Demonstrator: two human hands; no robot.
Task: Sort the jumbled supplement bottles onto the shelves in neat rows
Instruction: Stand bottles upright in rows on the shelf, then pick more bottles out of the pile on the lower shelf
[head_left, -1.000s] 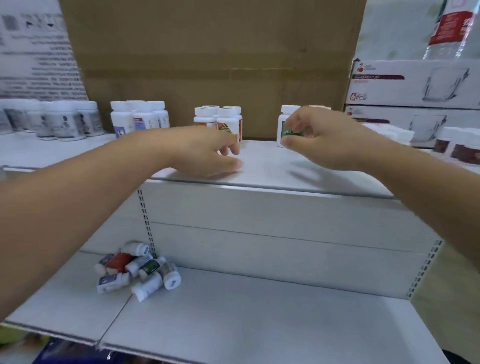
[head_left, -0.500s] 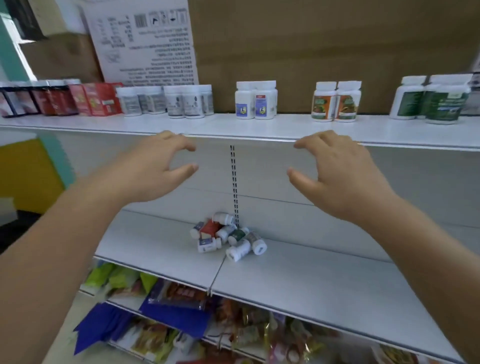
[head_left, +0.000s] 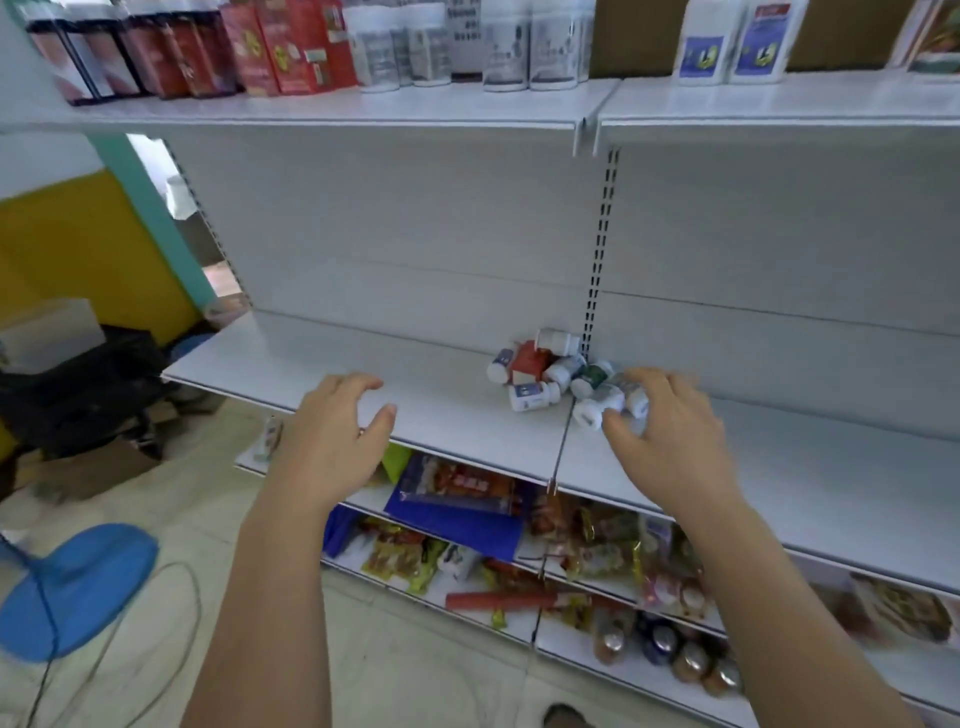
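Observation:
A jumbled pile of small supplement bottles (head_left: 550, 371) lies on its sides on the middle white shelf (head_left: 389, 379), by the slotted upright. My right hand (head_left: 670, 436) hovers over the pile's right edge, fingers spread and loosely bent, close to a white bottle (head_left: 597, 408); it holds nothing. My left hand (head_left: 332, 431) floats above the shelf's front edge, well left of the pile, fingers relaxed and empty. On the top shelf (head_left: 753, 104) stand neat rows of bottles: blue-labelled white ones (head_left: 727, 44), grey-labelled ones (head_left: 467, 47) and red boxes (head_left: 291, 47).
Below the middle shelf, lower shelves hold snack packets (head_left: 467, 493) and cans (head_left: 675, 649). A blue fan base (head_left: 78, 587) with a cable sits on the floor at the left, near a dark box (head_left: 78, 384) and a yellow wall.
Both hands have come down from the top shelf to the middle shelf. The right hand has reached the pile of bottles. The view has tilted downward and closer.

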